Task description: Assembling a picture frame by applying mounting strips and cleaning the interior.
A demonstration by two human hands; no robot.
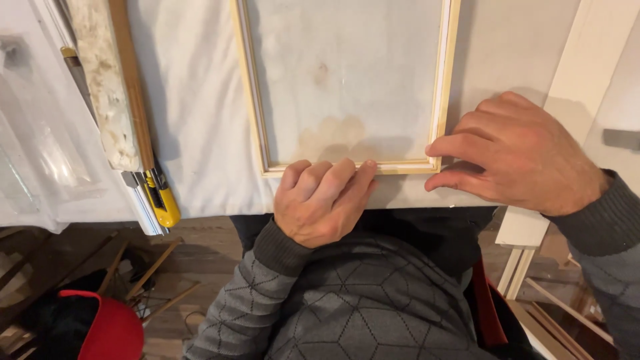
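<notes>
A light wooden frame (257,113) lies flat on a white cloth-covered table (193,133), with pale stained fabric (347,73) inside it. My left hand (320,200) rests at the table's near edge, its fingertips pressing on the frame's bottom rail. My right hand (517,153) sits at the frame's bottom right corner, thumb and forefinger pinching at the corner and the cloth beside it. Neither hand holds a loose object.
A yellow utility knife (160,197) lies at the table's left edge beside a long stained wooden bar (107,80). Clear plastic (33,133) covers the far left. A white board (573,87) leans at right. Wooden strips (153,267) and a red-and-black item (100,330) lie on the floor.
</notes>
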